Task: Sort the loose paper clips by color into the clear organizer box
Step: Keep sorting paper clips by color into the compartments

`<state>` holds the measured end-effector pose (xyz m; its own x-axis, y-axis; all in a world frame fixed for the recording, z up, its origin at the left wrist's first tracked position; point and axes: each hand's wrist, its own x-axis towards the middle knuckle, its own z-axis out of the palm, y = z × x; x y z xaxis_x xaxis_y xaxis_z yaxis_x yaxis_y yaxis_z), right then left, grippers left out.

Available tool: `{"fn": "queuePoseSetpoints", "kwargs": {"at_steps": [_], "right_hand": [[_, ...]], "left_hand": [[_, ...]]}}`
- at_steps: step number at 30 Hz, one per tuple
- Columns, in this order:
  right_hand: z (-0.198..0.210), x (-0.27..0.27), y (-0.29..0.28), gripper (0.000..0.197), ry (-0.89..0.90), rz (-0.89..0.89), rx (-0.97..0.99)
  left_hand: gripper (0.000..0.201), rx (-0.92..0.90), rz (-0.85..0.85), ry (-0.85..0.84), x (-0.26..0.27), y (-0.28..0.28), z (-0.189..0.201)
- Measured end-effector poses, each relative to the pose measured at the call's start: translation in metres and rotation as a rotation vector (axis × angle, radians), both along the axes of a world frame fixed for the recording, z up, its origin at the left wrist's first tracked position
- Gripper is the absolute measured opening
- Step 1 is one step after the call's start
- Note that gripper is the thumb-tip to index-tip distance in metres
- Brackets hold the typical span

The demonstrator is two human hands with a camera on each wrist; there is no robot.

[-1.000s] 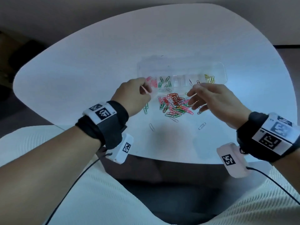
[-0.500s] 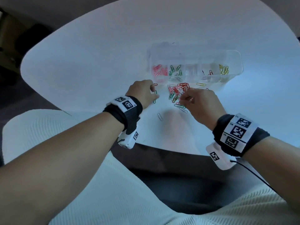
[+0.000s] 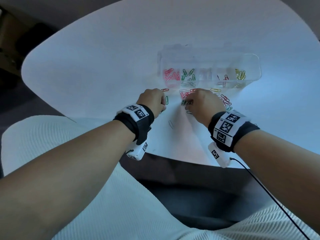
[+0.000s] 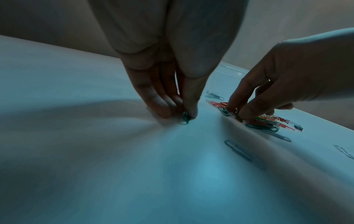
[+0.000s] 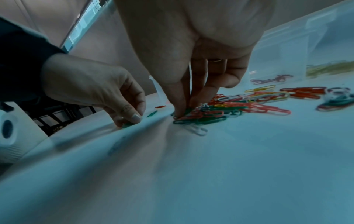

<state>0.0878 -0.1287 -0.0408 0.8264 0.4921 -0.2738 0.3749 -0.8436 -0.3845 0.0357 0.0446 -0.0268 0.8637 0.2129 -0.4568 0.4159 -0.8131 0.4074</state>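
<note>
The clear organizer box (image 3: pixel 251 66) stands on the white table, with pink, green, red and yellow clips in separate compartments. In front of it lies the mixed pile of loose paper clips (image 3: pixel 225 101) (image 5: pixel 229 109). My left hand (image 3: pixel 163 108) (image 4: pixel 184 115) pinches a green paper clip (image 4: pixel 185 119) (image 5: pixel 127 125) against the table, left of the pile. My right hand (image 3: pixel 188 103) (image 5: pixel 184 110) has thumb and forefinger pinched on a clip at the pile's left edge, among green ones; its colour is hidden by the fingers.
A lone grey clip (image 3: pixel 170 124) (image 4: pixel 243 153) lies on the table (image 3: pixel 103 66) nearer to me, between my wrists. A red clip (image 3: pixel 165 90) and a green one (image 3: pixel 167 100) lie by my left hand. The table's near edge and my lap are just behind my wrists.
Both hands came down from the box's front to the table. The left hand went to a green clip left of the pile; the right hand moved left onto the pile and closed its fingers.
</note>
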Motion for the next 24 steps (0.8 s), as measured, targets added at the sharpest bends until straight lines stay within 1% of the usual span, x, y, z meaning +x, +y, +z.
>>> {"fn": "queuePoseSetpoints", "kwargs": {"at_steps": [2,4,9,13,16,18,21,24], "right_hand": [[-0.001,0.001,-0.002,0.016,0.007,-0.02,0.012],[-0.002,0.002,-0.004,0.013,0.018,-0.054,0.025],[-0.004,0.002,-0.01,0.009,0.045,-0.087,0.072],[0.002,0.004,-0.019,0.009,0.158,-0.229,0.194],[0.005,0.006,-0.029,0.008,0.25,-0.38,0.319],[0.004,0.006,-0.036,0.008,0.288,-0.459,0.414],[0.003,0.008,-0.042,0.007,0.3,-0.491,0.419],[0.006,0.007,-0.046,0.008,0.322,-0.513,0.404]], "left_hand": [[0.01,-0.043,-0.024,-0.026,-0.001,0.0,0.0],[0.016,-0.114,-0.012,-0.062,0.0,-0.001,0.001],[0.03,-0.317,0.149,-0.101,0.007,-0.001,0.004],[0.032,-0.386,0.236,-0.097,0.008,0.004,0.004],[0.039,-0.384,0.27,-0.087,0.009,0.004,0.002],[0.036,-0.338,0.289,-0.078,0.01,0.002,0.005],[0.029,-0.27,0.282,-0.096,0.012,-0.003,0.01],[0.031,-0.235,0.223,-0.087,0.009,-0.004,0.008]]}}
